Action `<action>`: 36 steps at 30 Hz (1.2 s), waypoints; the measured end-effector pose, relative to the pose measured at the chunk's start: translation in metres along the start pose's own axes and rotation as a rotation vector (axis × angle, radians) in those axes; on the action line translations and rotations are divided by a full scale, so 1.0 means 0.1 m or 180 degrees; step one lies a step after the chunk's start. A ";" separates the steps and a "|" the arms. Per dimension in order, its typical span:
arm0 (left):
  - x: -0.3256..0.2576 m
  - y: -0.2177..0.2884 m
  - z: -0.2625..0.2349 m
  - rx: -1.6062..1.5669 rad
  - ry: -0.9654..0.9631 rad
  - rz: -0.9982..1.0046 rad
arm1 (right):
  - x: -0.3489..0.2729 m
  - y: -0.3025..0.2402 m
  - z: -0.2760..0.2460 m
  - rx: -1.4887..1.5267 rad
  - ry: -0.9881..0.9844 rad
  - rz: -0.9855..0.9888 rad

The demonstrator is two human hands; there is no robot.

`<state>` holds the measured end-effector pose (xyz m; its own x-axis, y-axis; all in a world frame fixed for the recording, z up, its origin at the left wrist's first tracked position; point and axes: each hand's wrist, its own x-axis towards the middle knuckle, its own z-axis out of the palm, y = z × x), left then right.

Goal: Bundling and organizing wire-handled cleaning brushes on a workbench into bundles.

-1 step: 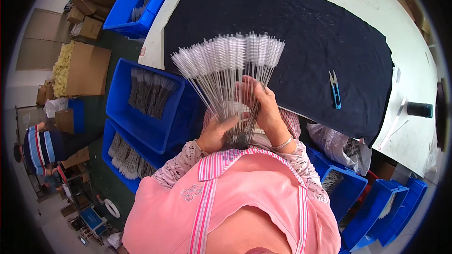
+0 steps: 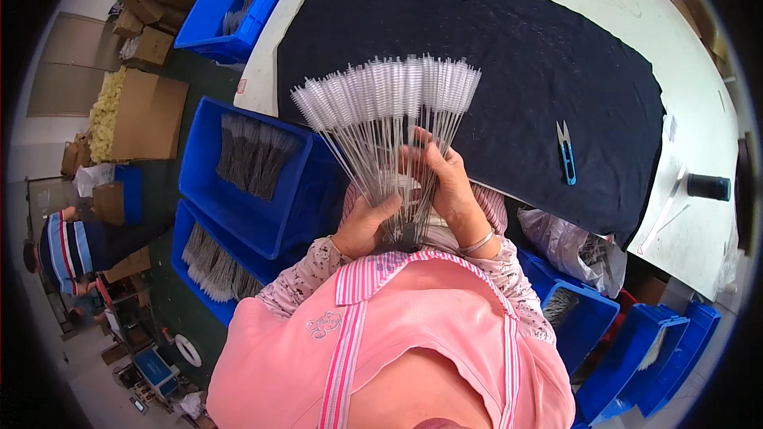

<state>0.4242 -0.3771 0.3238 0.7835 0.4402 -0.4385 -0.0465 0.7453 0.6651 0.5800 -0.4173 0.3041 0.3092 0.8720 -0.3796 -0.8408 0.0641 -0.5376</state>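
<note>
A fanned-out bunch of thin wire brushes (image 2: 373, 95) stands in front of my chest, white bristle heads up and bare metal stems converging below. My left hand (image 2: 366, 221) is closed round the lower stems on the left side, its thumb across the front. On the right side my right hand (image 2: 455, 189) grips several stems higher up, fingers curled among them and partly hidden. A narrow gap parts the brushes by my right hand from the larger group. The lowest stem ends meet at a dark spot by my apron (image 2: 437, 318).
A dark cloth (image 2: 493, 48) covers much of the white table (image 2: 699, 95). Blue thread snips (image 2: 566, 155) lie on it; a dark spool (image 2: 707, 187) is further right. Blue bins (image 2: 238, 222) of brushes stand left, more bins (image 2: 584, 314) right. A person (image 2: 71, 250) is far left.
The fingers of my right hand have shifted slightly among the stems. The brush heads have moved a little, and the gap beside the right-hand group looks slightly different.
</note>
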 end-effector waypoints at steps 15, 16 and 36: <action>-0.07 -0.02 -0.07 0.0341 0.0108 0.0132 | -0.06 0.01 -0.10 0.0114 -0.0499 0.0100; -0.07 -0.01 -0.06 0.0322 0.0111 0.0152 | -0.04 0.02 -0.15 0.0091 -0.0509 0.0111; 0.48 -0.36 -0.06 0.0564 -0.1573 -0.0745 | -0.20 -0.10 0.18 -0.0764 -0.1547 0.0405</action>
<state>0.4605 -0.3800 0.2750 0.9590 -0.0445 -0.2799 0.2342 0.6808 0.6941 0.5742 -0.4268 0.3305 -0.0767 0.9928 -0.0922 -0.7157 -0.1192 -0.6882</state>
